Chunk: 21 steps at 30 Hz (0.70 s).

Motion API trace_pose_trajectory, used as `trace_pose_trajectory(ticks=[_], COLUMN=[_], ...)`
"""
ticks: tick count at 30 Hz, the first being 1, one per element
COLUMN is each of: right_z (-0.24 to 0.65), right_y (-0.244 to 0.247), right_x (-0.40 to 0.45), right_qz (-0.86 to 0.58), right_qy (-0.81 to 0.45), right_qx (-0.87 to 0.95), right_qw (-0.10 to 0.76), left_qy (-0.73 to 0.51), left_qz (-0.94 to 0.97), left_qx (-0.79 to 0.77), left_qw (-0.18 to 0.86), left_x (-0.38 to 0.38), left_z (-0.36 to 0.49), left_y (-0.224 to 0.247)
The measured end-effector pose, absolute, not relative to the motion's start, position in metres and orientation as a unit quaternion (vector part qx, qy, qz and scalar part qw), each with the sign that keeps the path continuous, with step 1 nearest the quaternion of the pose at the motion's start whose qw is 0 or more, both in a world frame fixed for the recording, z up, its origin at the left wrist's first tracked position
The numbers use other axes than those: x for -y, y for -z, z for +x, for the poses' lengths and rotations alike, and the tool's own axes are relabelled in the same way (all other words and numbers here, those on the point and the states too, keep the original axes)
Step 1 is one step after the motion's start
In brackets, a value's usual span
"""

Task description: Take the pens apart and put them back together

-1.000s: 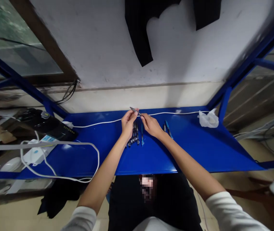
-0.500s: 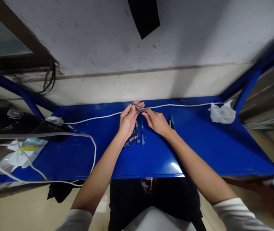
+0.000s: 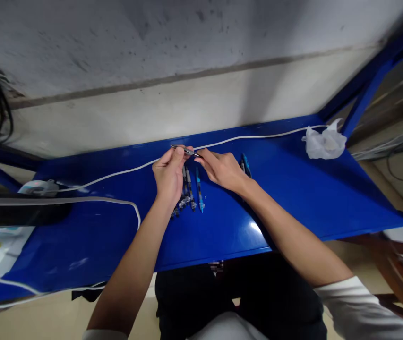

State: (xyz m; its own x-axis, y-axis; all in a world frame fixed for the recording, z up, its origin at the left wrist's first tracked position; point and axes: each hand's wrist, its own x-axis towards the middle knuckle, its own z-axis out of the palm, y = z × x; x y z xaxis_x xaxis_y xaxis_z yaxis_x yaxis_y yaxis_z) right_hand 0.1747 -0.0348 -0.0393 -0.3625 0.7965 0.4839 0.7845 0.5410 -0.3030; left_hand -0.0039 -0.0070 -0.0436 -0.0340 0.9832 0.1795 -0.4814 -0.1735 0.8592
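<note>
Above the blue table, a dark pen (image 3: 189, 151) is held slantwise between both hands. My left hand (image 3: 168, 177) grips its left part between thumb and fingers. The fingers of my right hand (image 3: 224, 171) pinch the other end. Just below the hands, several dark pens (image 3: 190, 186) lie side by side, partly hidden by my left hand. Beside them is a light-blue pen (image 3: 200, 189). Another blue pen (image 3: 247, 165) lies with a dark one to the right, partly covered by my right forearm.
A white cable (image 3: 244, 137) runs along the back of the blue table (image 3: 293, 203). A crumpled white plastic bag (image 3: 325, 143) sits at the far right. On the left are a thick white cord (image 3: 91, 199), a black object (image 3: 20, 212) and a white packet with a yellow strip (image 3: 8, 241).
The camera view has tilted downward and turned. My left fingers, spread behind the pen before, are now more closed around it. My right hand still pinches its end.
</note>
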Motion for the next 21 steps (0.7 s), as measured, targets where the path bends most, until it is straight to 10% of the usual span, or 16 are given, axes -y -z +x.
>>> trace_pose_trajectory(ticks=[21], right_z=[0.170], right_y=[0.035], right_x=[0.036], right_qz=[-0.475], right_qy=[-0.006], right_qx=[0.839], right_qw=[0.265], left_qy=[-0.596], left_qz=[0.529], left_qx=[-0.316], left_qw=[0.515], left_x=[0.002], left_z=[-0.021], left_y=[0.036])
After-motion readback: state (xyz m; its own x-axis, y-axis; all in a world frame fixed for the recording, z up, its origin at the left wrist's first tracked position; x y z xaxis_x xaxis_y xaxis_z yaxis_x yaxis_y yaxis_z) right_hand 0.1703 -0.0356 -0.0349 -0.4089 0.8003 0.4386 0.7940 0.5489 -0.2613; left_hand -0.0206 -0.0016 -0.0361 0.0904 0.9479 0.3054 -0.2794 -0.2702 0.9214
